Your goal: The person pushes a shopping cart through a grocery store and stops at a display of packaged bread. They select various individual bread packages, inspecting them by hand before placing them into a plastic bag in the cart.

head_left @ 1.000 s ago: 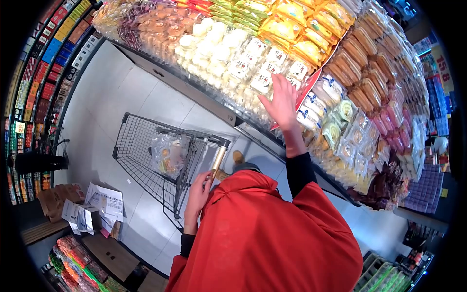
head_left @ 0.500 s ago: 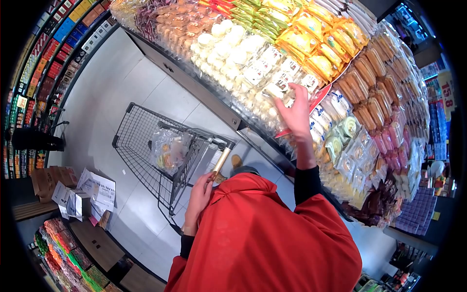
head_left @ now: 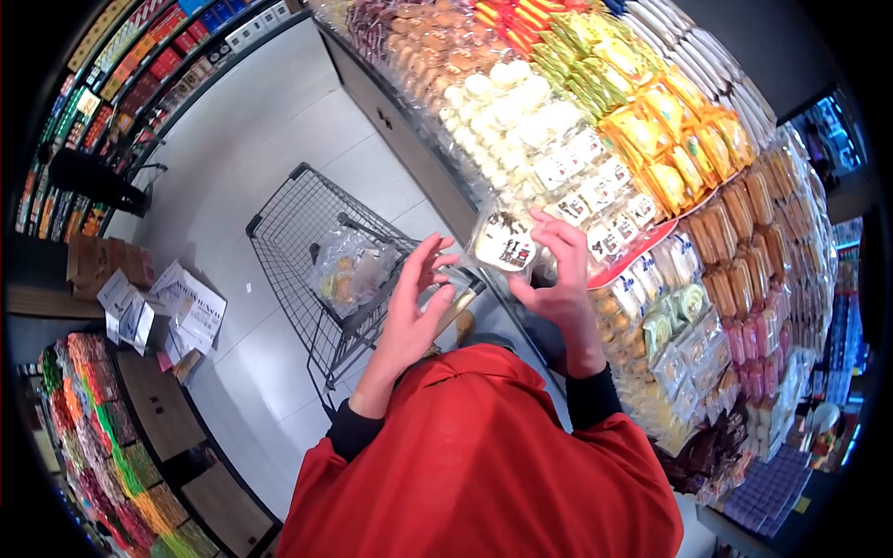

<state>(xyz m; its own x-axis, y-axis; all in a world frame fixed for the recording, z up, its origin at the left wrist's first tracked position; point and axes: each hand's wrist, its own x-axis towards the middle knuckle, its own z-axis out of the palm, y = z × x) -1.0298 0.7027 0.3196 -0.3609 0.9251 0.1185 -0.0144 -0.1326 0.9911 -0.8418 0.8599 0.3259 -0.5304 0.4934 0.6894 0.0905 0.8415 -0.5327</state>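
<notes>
Shop floor [head_left: 288, 139]; white packet [head_left: 505, 242] between hands [head_left: 409, 321], in right fingers [head_left: 565, 240].

Pale tiled floor [head_left: 209, 209], stocked shelves [head_left: 233, 58], brown cabinets [head_left: 169, 389]

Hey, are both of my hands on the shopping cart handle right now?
No, the right hand holds a clear-wrapped white packet with dark and red printing.
</notes>
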